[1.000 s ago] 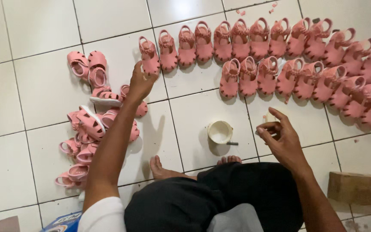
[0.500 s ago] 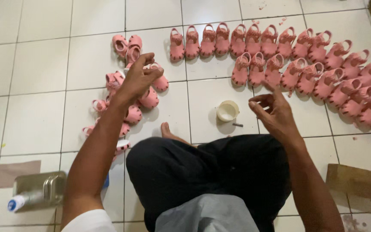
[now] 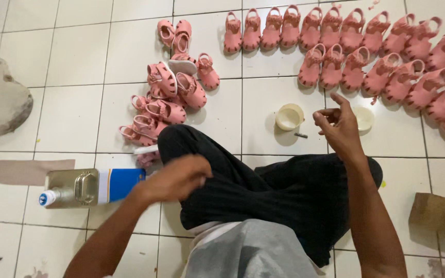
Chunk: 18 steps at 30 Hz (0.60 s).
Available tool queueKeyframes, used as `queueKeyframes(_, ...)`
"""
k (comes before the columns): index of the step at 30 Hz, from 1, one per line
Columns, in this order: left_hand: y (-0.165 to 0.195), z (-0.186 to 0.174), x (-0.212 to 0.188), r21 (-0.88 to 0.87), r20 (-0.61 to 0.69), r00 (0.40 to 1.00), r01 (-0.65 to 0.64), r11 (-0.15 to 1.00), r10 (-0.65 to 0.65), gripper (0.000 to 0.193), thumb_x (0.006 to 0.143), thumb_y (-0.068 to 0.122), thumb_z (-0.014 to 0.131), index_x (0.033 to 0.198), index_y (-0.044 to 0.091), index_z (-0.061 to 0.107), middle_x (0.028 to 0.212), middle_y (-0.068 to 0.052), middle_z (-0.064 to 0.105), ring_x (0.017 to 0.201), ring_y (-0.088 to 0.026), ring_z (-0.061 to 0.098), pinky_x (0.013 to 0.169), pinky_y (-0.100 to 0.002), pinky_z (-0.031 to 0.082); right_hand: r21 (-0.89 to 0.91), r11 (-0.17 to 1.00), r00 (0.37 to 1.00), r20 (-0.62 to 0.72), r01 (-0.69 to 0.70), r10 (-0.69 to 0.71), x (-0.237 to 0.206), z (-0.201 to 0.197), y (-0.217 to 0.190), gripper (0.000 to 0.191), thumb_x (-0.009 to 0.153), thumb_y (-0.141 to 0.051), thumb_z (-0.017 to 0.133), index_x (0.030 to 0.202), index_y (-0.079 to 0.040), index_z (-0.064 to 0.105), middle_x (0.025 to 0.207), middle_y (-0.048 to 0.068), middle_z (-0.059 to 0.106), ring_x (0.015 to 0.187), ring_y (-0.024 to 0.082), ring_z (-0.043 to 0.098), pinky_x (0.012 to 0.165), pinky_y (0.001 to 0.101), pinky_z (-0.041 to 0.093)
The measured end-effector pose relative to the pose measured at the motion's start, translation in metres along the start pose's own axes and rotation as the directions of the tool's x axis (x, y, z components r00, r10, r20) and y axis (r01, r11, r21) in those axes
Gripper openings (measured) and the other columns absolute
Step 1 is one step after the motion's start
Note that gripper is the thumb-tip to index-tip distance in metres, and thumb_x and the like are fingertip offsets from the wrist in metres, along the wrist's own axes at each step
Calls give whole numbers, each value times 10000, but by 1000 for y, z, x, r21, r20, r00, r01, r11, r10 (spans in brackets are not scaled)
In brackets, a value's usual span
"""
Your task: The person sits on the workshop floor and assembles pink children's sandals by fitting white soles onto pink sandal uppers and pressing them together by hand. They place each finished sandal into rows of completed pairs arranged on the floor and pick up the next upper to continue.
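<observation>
Pink sandals, loose pile (image 3: 168, 100): heaped left of centre in the upper half of the frame, soles and straps pointing every way, just above the person's bent knee.

Pink sandals, sorted rows (image 3: 366, 51): two ranks, toes down, across the top and upper right.

Left hand (image 3: 176, 177): lower centre-left, blurred, fingers curled over the knee; whether it pinches anything cannot be told. Nearest to it, the pile.

Right hand (image 3: 338, 126): centre-right, fingers loosely spread, thumb and forefinger close as if nipping something too small to make out.

White cup (image 3: 289, 117): on the tile left of that hand, a small dark piece beside it. A second pale round dish (image 3: 362, 118) lies to its right.

Metal can (image 3: 86, 186): on its side, lower left.

Step in hand, by judgement: between pairs. The next move calls for a reach to the pile.
</observation>
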<state>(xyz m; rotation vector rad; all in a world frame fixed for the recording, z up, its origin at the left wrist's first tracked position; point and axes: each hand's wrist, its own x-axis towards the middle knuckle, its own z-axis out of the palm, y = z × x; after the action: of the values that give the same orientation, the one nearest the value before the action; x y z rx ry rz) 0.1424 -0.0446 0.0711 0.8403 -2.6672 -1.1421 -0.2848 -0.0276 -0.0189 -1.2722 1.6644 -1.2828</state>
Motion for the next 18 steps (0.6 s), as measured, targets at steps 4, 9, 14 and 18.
queueKeyframes(4, 58, 45, -39, -70, 418, 908, -9, 997, 38, 927, 600, 25, 786, 1480, 110, 506, 1547, -233, 396, 1245, -433, 545, 1035, -473, 454, 67, 996, 998, -7, -56, 57, 7, -3, 44, 721, 987, -168, 713, 1569, 36, 339, 1066, 118, 694, 895, 151, 692, 652, 275, 569)
queueKeyframes(9, 103, 48, -31, 194, -31, 994, -99, 976, 107, 604, 681, -49, 679, 1279, -20, 602, 1415, -221, 593, 1109, -384, 648, 943, -434, 533, -15, 995, 995, -29, -96, 95, 34, 19, 78, 726, 979, -202, 745, 1565, 21, 380, 1110, 155, 691, 926, 199, 676, 697, 287, 595)
queueKeyframes(14, 115, 49, -17, -471, -17, 932, 312, 825, -362, 282, 887, 73, 722, 1163, 31, 687, 1075, -114, 746, 1006, -243, 729, 873, -366, 576, -55, 969, 968, 54, -242, 245, 60, 61, 74, 953, 932, -255, 806, 1619, -52, 178, 1373, 251, 549, 1097, 292, 644, 738, 367, 601)
queueKeyframes(18, 138, 96, 4, -723, -106, 994, -70, 687, -11, 282, 903, 82, 704, 1178, 27, 677, 1090, -120, 740, 1014, -250, 723, 881, -369, 572, 43, 938, 934, 122, -344, 337, 59, 85, 73, 1060, 925, -293, 776, 1653, -106, 28, 1468, 274, 482, 1093, 328, 658, 703, 421, 615)
